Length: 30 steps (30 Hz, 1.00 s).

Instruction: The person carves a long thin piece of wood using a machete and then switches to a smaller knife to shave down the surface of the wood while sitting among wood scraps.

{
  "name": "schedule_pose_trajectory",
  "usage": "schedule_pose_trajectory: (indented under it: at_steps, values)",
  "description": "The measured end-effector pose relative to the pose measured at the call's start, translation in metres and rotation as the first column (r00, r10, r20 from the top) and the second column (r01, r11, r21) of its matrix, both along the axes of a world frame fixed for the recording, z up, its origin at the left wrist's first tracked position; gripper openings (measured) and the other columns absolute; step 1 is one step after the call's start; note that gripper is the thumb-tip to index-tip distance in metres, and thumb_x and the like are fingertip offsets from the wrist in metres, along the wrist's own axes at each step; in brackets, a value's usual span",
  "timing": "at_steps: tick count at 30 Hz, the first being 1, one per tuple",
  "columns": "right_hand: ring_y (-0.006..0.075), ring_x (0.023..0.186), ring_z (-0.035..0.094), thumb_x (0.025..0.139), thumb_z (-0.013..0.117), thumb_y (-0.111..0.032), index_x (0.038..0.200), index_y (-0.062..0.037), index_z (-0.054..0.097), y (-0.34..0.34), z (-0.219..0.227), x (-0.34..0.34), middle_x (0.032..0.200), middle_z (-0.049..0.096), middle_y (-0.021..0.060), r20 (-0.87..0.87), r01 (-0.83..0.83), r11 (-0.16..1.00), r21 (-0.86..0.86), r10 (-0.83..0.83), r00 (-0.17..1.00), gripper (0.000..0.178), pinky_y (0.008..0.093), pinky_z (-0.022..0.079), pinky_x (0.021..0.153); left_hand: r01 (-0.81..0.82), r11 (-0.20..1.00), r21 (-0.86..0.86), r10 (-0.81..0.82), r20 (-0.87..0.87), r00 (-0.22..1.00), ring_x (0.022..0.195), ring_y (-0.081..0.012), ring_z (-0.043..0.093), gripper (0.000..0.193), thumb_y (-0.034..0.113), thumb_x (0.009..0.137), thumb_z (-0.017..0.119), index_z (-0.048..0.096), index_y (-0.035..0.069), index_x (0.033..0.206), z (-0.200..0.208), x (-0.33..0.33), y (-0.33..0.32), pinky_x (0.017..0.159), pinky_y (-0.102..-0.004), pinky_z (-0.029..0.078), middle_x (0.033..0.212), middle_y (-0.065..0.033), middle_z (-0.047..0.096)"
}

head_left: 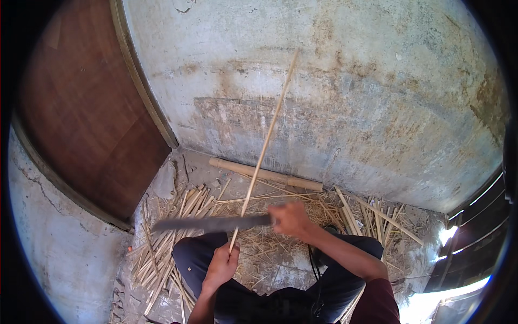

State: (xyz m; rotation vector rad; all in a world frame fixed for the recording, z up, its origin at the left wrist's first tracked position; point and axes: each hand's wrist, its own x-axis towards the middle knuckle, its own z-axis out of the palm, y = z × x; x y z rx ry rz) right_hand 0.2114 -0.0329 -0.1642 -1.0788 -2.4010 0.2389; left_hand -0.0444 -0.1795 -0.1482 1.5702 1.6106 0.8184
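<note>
My left hand point(222, 264) is closed round the lower end of a long, thin bamboo strip point(268, 137), which slants up and away toward the wall. In my right hand point(291, 220) is the handle of a machete point(210, 223). Its long dark blade points left and crosses the strip just above my left hand; motion smears it a little. Whether the edge touches the strip or only passes over it, I cannot tell. Both hands are above my bent legs, in dark trousers.
A pile of split bamboo strips point(162, 259) lies at my left, and more strips point(377, 220) are at the right. One thick bamboo pole point(264, 175) rests along the foot of the stained wall point(334, 108). Shavings litter the floor. A brown door point(91, 108) stands at left.
</note>
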Motion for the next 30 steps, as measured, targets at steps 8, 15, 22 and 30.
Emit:
schedule_pose_trajectory:
  at_steps: [8, 15, 22, 30]
  values:
    - [0.0342, 0.063, 0.072, 0.065, 0.075, -0.018, 0.096, -0.0126, 0.072, 0.001, 0.001, -0.001, 0.069, 0.071, 0.0109, -0.028, 0.047, 0.999, -0.010, -0.047, 0.998, 0.031, 0.0480, 0.056, 0.058, -0.050, 0.998, 0.025, 0.049, 0.006, 0.999, 0.061, -0.0352, 0.054, 0.032, 0.021, 0.111, 0.052, 0.059, -0.006, 0.095, 0.004, -0.004, -0.005, 0.065, -0.0468, 0.047, 0.070, -0.0240, 0.056]
    - [0.0341, 0.064, 0.072, 0.066, 0.073, -0.017, 0.100, -0.0136, 0.073, -0.016, 0.006, -0.010, 0.070, 0.072, 0.0118, 0.091, -0.047, 0.998, 0.041, 0.043, 0.995, 0.034, 0.0465, 0.057, 0.058, -0.027, 0.999, 0.034, 0.028, -0.029, 0.999, 0.061, -0.0379, 0.058, 0.030, 0.019, 0.110, 0.052, 0.060, -0.006, 0.096, 0.011, 0.006, -0.004, 0.064, -0.0480, 0.047, 0.071, -0.0253, 0.058]
    - [0.0382, 0.067, 0.073, 0.068, 0.070, -0.013, 0.106, -0.0114, 0.077, 0.036, 0.013, 0.028, 0.077, 0.074, 0.0178, -0.130, 0.243, 0.970, 0.011, -0.240, 0.962, 0.038, 0.0499, 0.059, 0.065, -0.072, 0.997, -0.015, 0.071, -0.024, 0.997, 0.064, -0.0458, 0.060, 0.028, 0.019, 0.109, 0.053, 0.063, -0.005, 0.097, 0.009, 0.002, -0.022, 0.064, -0.0489, 0.048, 0.073, -0.0265, 0.062]
    - [0.0317, 0.063, 0.074, 0.072, 0.071, -0.017, 0.098, -0.0170, 0.077, -0.007, 0.014, 0.005, 0.067, 0.072, 0.0111, 0.013, 0.028, 0.997, 0.078, -0.029, 1.000, 0.027, 0.0467, 0.058, 0.059, -0.002, 0.999, 0.051, 0.007, -0.095, 0.995, 0.078, -0.0522, 0.065, 0.020, 0.015, 0.106, 0.054, 0.062, -0.004, 0.104, 0.011, 0.013, -0.009, 0.071, -0.0574, 0.050, 0.079, -0.0296, 0.066]
